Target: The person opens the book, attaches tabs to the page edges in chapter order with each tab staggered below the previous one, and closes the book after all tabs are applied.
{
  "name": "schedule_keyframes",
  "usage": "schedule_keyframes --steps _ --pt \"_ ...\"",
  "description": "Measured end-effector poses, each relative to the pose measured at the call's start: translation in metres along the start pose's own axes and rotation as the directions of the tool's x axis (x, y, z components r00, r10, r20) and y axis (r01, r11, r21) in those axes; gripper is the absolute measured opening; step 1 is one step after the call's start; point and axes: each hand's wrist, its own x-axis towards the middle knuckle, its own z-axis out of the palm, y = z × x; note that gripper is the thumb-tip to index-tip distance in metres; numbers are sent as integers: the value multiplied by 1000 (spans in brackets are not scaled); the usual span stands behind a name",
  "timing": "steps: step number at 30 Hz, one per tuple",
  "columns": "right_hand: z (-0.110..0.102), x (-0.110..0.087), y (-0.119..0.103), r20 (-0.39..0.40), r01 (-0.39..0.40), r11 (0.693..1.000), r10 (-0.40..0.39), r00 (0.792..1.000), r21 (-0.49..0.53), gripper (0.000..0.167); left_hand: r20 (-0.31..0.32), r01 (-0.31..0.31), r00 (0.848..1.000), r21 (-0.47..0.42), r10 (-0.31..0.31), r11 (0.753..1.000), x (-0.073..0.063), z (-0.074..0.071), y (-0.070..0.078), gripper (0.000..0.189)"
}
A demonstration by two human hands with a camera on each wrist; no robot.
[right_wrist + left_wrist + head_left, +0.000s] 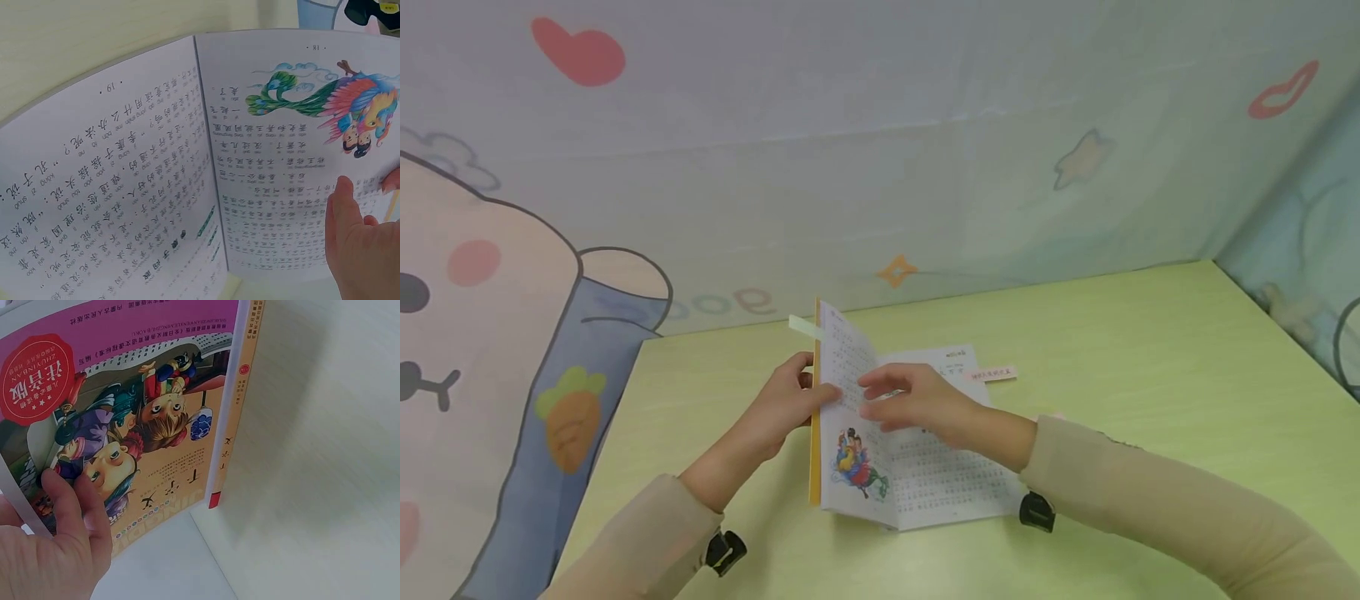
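Observation:
An illustrated children's book [955,487] lies open on the table, its left half raised almost upright. My left hand [778,408] grips that raised half at its outer edge, thumb on the page and fingers behind. In the left wrist view, those fingers press the picture cover [162,456]. My right hand [936,404] is over the open pages with its fingers loosely bent toward the left page; nothing is held in it. Whether its fingertips touch the paper I cannot tell. A colourful bird picture [356,109] fills part of page 18.
A pale green tab [803,327] sticks out from the raised half, and a pink tab with writing [992,374] from the right-hand page. Beneath is a light green table [1120,358]. A printed cartoon backdrop [850,167] stands behind it.

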Motion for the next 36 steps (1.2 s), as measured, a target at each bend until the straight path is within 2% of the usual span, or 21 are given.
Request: schedule_keyframes --steps 13,20,25,29,36 --pt "4 -11 -7 -4 -4 1000 4 1000 8 45 14 -7 1000 -15 7 1000 6 15 5 49" --pt "5 -17 -10 -6 -45 998 46 999 31 48 10 3 1000 -27 -3 1000 8 22 10 49" --pt "5 -23 -13 4 -32 998 32 999 54 45 19 3 1000 -41 -2 999 8 27 14 48" --pt "4 -26 -15 -1 -33 995 34 999 97 47 46 -3 999 -103 8 995 8 31 15 47" --pt "2 -31 -20 -65 -65 985 76 995 161 55 100 -24 994 -199 45 980 6 36 12 43"
